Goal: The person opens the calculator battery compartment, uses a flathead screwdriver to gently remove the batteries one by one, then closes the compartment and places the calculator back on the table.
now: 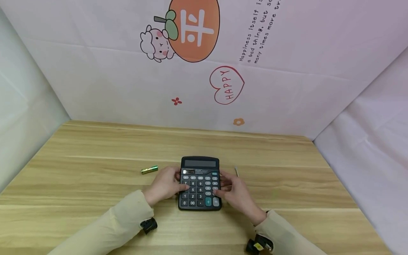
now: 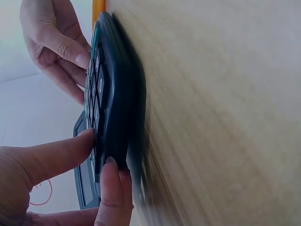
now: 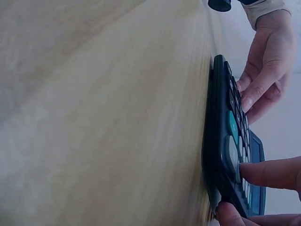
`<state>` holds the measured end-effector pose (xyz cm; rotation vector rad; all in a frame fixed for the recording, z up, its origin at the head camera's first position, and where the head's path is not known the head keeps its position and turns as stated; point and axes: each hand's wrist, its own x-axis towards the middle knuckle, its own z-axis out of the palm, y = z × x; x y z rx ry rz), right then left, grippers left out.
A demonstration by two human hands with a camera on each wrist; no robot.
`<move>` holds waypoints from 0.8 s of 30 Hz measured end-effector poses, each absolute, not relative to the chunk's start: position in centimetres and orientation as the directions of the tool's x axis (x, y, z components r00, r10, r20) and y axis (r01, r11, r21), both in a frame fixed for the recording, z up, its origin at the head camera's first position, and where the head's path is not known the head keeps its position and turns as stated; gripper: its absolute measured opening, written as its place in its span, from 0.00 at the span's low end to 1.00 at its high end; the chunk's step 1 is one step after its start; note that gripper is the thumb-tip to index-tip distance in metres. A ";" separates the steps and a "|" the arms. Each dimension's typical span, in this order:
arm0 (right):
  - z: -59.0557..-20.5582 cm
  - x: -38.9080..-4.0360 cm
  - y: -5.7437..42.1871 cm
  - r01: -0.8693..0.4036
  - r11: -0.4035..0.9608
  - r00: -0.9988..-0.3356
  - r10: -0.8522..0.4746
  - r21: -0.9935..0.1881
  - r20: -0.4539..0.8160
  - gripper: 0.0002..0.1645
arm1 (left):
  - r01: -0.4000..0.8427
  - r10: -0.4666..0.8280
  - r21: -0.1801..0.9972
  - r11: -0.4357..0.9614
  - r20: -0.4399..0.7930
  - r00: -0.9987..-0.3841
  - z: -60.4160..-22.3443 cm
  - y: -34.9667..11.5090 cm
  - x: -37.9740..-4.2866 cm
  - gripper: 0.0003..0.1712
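Observation:
A black calculator lies face up at the middle of the wooden table, its screen toward the back wall. My left hand grips its left edge, thumb over the number keys and fingers at the side. On the opposite edge my right hand holds it the same way, its thumb on the right-hand keys. The left wrist view shows the calculator's thick side close over the tabletop, pinched between thumb and fingertips. In the right wrist view the right thumb presses near the large grey key.
A green battery lies on the table left of the calculator. A thin, light-coloured metal object sticks out just behind the right hand. A white printed backdrop rises at the table's far edge, with white cloth on both sides.

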<state>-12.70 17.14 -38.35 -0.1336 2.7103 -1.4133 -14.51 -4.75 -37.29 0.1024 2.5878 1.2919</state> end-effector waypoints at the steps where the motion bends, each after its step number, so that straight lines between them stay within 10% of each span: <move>1: -38.3 -12.7 17.1 -0.038 0.571 -0.993 -0.115 -0.820 -0.035 0.39 | -0.047 0.173 0.793 0.607 -0.189 -0.967 -37.3 -4.8 -14.6 0.26; 24: -38.4 -12.9 17.1 -0.041 0.588 -0.991 -0.124 -0.808 -0.041 0.38 | -0.035 0.194 0.786 0.617 -0.195 -0.961 -37.8 -4.9 -15.0 0.20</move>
